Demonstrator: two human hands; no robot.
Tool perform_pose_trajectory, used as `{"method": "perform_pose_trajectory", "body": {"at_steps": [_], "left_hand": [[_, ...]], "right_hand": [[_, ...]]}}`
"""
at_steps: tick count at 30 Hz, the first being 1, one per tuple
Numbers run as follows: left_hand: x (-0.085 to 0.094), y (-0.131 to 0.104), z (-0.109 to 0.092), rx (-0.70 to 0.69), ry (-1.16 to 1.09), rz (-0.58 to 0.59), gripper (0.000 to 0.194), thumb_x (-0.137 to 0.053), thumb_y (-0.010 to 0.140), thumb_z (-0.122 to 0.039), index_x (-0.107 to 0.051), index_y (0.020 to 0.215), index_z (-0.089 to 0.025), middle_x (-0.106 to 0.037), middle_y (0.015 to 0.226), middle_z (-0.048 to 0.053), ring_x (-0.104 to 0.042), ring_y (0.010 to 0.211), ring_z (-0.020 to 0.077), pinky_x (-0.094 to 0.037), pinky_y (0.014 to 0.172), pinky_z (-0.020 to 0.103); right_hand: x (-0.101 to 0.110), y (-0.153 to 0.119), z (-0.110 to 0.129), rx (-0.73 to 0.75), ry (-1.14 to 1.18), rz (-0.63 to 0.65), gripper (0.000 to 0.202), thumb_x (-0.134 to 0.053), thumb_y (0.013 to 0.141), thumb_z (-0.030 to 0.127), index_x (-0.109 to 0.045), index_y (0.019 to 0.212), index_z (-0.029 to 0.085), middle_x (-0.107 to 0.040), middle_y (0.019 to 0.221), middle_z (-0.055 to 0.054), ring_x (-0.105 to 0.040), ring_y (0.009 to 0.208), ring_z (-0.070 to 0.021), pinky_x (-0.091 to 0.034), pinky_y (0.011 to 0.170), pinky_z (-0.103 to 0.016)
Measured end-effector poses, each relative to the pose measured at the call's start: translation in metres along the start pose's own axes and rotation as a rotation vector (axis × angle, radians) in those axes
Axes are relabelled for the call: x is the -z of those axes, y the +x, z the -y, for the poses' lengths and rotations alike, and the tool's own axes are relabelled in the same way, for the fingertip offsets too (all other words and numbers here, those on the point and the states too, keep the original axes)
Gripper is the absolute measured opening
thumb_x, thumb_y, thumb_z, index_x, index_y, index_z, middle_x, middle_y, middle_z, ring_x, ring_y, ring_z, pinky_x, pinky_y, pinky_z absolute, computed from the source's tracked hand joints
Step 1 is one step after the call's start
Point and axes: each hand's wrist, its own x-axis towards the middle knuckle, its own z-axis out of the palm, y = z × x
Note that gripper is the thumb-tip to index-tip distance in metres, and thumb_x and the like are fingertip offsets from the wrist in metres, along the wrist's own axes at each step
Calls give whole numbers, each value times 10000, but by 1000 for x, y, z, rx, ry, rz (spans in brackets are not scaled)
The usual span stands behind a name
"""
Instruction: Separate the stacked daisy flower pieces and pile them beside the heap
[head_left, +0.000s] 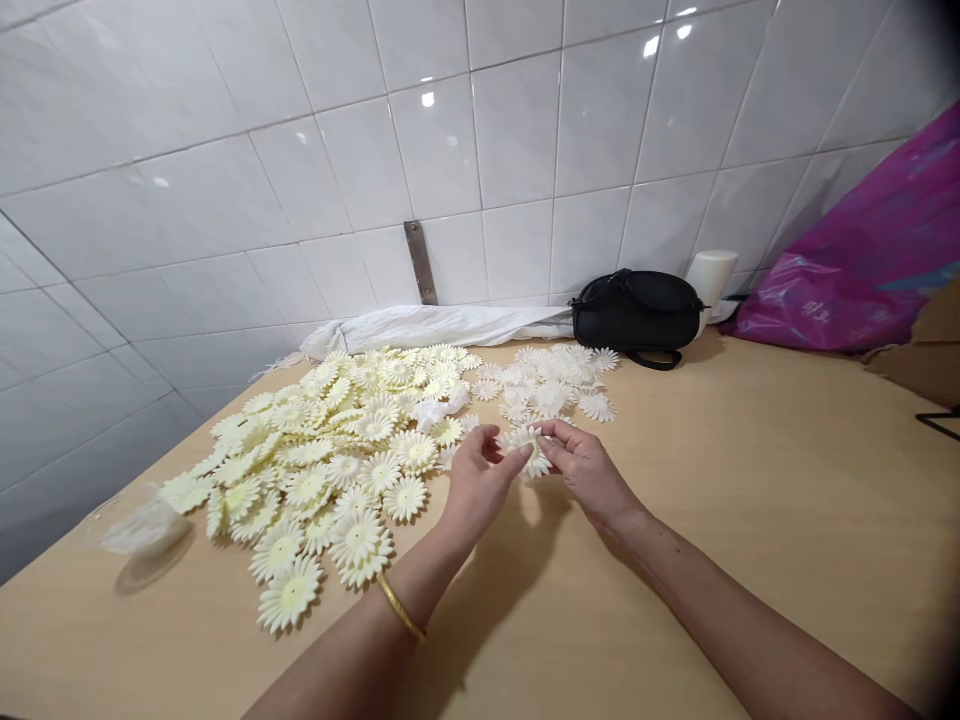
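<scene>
My left hand (478, 480) and my right hand (583, 462) meet over the wooden table (720, 500), both pinching one white daisy-shaped flower piece (527, 446) between their fingertips. A gold bangle sits on my left wrist. To the left of my hands spreads a wide heap of pale yellow flower pieces (330, 450), lying flat and overlapping. Just behind my hands lies a smaller group of white flower pieces (551, 385).
A black pouch (637, 312) and a white cylinder (711, 276) stand against the tiled wall at the back. A rolled white cloth (435, 326) runs along the wall. A magenta plastic bag (862, 250) fills the right corner. A clear plastic cup (139, 522) lies at the left.
</scene>
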Motion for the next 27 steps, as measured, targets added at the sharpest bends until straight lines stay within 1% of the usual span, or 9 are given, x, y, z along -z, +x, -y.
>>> {"method": "perform_pose_trajectory", "body": {"at_steps": [3, 5, 8, 12, 17, 19, 22, 25, 27], "left_hand": [[-6, 4, 6, 226, -383, 176, 252, -621, 659, -334, -564, 772, -116, -504, 623, 9, -472, 525, 96, -408, 498, 234], [-7, 5, 12, 252, -485, 159, 193, -635, 647, -288, -563, 704, -119, -488, 561, -9, -460, 503, 87, -388, 496, 223], [-6, 3, 17, 242, -532, 138, 146, -642, 642, -246, -576, 681, -121, -472, 502, -27, -417, 451, 64, -329, 469, 202], [-6, -1, 18, 298, -648, 199, 173, -662, 630, -240, -610, 746, -123, -507, 549, -15, -404, 466, 53, -305, 484, 198], [-6, -1, 20, 300, -624, 184, 190, -655, 637, -269, -565, 575, -113, -461, 454, -20, -383, 438, 57, -280, 472, 208], [-4, -1, 19, 301, -616, 172, 206, -657, 632, -284, -551, 567, -120, -459, 444, -24, -384, 428, 60, -286, 469, 212], [-1, -1, 14, 300, -601, 171, 217, -675, 601, -296, -540, 571, -128, -465, 452, -29, -387, 419, 62, -291, 455, 214], [0, -3, 10, 300, -539, 170, 244, -688, 573, -293, -508, 526, -134, -447, 442, -39, -369, 400, 56, -284, 434, 211], [0, -4, 8, 290, -498, 156, 260, -694, 561, -283, -486, 505, -137, -434, 437, -45, -350, 391, 47, -269, 422, 205]], "right_hand": [[-1, -3, 1, 74, -128, -12, 216, -512, 744, 327, -548, 900, 183, -548, 658, 19, -488, 616, -124, -388, 592, -246], [-1, -4, 1, 113, -212, -29, 218, -494, 757, 322, -537, 924, 189, -562, 693, 8, -498, 638, -135, -392, 606, -255], [-3, -6, 0, 149, -281, -25, 202, -491, 762, 318, -538, 907, 187, -573, 739, -7, -508, 661, -143, -398, 617, -260], [-4, -6, -5, 131, -281, -22, 192, -509, 756, 320, -552, 878, 178, -575, 709, -13, -512, 640, -146, -403, 597, -263], [1, -2, -8, 254, -380, -166, 169, -541, 745, 335, -605, 786, 183, -567, 785, -28, -503, 707, -145, -396, 657, -267], [3, -1, -7, 171, -284, -164, 223, -563, 729, 377, -612, 828, 183, -570, 752, -19, -500, 681, -136, -398, 643, -263], [2, -1, -2, -32, -46, -40, 331, -585, 693, 457, -618, 867, 177, -581, 727, -14, -497, 613, -118, -400, 591, -253], [-1, -4, 1, -183, 98, 134, 319, -600, 679, 470, -613, 769, 163, -555, 631, -3, -471, 543, -106, -383, 545, -244], [-2, -5, 2, -229, 164, 195, 274, -642, 656, 425, -582, 701, 162, -540, 601, 3, -474, 550, -109, -388, 565, -248]]}}
